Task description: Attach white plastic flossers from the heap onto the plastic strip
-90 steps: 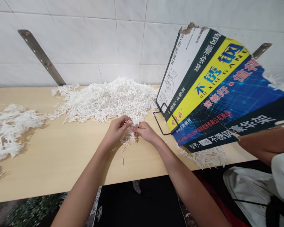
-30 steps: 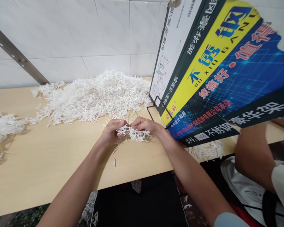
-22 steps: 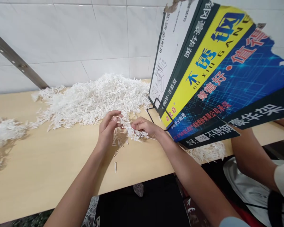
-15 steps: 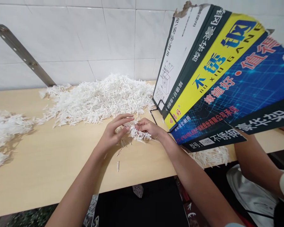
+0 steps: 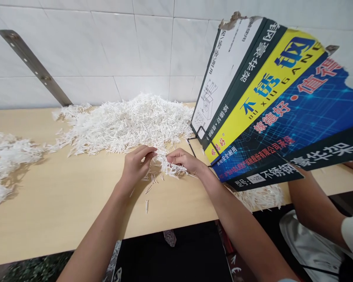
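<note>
My right hand (image 5: 184, 160) is closed around a small bunch of thin white sticks (image 5: 172, 169), held just above the wooden table (image 5: 61, 196). Close beside it, my left hand (image 5: 137, 166) has its fingers curled and pinching at the same bunch from the left. A big heap of the same white sticks (image 5: 126, 123) lies right behind both hands. A few loose sticks (image 5: 147, 204) are scattered on the table beneath my hands.
A large printed cardboard box (image 5: 270, 102) leans on a black wire stand (image 5: 198, 147) at the right. A smaller stick pile (image 5: 6, 160) lies far left, another (image 5: 260, 196) under the box. A second person's arm (image 5: 314, 203) is at the right. White tiled wall behind.
My left hand opened for a moment and has closed again on the bunch. The bunch stays in my right hand, near the heap's front edge.
</note>
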`<act>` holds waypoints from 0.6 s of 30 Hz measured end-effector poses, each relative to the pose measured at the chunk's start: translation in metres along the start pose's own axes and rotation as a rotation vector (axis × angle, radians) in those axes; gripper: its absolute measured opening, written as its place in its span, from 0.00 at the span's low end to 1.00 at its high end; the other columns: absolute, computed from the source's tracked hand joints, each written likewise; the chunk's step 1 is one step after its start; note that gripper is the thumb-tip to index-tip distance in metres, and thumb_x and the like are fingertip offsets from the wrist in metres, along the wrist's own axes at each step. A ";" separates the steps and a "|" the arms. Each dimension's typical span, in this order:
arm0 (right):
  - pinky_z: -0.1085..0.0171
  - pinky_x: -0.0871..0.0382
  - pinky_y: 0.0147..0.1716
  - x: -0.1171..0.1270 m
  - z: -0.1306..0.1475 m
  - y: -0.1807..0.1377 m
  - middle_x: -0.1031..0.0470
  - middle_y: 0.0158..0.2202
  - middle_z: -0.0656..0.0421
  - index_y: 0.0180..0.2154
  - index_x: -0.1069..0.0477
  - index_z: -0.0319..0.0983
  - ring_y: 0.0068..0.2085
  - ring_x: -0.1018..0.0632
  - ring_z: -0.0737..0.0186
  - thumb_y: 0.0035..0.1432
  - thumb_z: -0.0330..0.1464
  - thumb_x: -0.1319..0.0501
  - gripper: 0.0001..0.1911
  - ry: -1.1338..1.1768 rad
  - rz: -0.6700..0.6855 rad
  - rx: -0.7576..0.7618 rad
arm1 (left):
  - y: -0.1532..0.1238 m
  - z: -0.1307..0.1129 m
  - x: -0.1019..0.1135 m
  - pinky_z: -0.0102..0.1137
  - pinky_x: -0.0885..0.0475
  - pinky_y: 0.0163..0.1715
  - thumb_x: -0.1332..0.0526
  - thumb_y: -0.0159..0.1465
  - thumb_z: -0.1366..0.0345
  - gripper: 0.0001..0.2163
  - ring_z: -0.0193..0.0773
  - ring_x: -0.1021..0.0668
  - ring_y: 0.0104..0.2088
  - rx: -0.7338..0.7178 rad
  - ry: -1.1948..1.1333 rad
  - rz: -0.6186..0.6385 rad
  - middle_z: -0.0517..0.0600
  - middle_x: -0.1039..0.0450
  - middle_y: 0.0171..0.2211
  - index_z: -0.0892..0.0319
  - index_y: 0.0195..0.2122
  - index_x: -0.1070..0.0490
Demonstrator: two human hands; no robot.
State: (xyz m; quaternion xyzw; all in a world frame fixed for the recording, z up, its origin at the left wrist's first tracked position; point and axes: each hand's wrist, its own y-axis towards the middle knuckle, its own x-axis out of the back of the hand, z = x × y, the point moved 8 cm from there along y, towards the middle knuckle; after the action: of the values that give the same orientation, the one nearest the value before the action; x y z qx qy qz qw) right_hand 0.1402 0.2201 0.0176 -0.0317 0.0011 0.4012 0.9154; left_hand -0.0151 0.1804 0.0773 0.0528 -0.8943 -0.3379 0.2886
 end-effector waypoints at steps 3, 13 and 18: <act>0.64 0.57 0.24 -0.003 0.002 0.002 0.46 0.19 0.66 0.20 0.42 0.40 0.22 0.46 0.70 0.58 0.47 0.34 0.26 -0.013 0.019 -0.004 | -0.001 -0.004 -0.003 0.32 0.31 0.34 0.41 0.69 0.67 0.08 0.37 0.24 0.31 -0.022 0.055 -0.024 0.50 0.22 0.31 0.56 0.37 0.21; 0.64 0.60 0.22 0.004 0.000 -0.007 0.50 0.17 0.67 0.18 0.43 0.40 0.20 0.49 0.72 0.55 0.45 0.32 0.27 0.037 0.108 0.004 | -0.002 0.077 0.052 0.26 0.43 0.19 0.33 0.56 0.64 0.07 0.29 0.38 0.19 0.510 -0.769 -0.493 0.41 0.42 0.21 0.57 0.27 0.31; 0.64 0.61 0.19 0.013 -0.003 -0.002 0.48 0.16 0.67 0.18 0.42 0.40 0.18 0.50 0.72 0.55 0.44 0.33 0.25 0.096 -0.006 0.010 | 0.006 0.049 0.052 0.35 0.25 0.45 0.34 0.59 0.66 0.11 0.42 0.22 0.49 0.288 -0.427 -0.396 0.51 0.24 0.51 0.53 0.43 0.21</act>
State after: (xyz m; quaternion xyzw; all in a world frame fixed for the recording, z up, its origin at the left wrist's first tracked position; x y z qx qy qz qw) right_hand 0.1504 0.2283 0.0147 -0.0461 0.0468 0.3967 0.9156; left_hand -0.0844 0.1983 0.0760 0.1937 -0.9457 -0.2609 0.0125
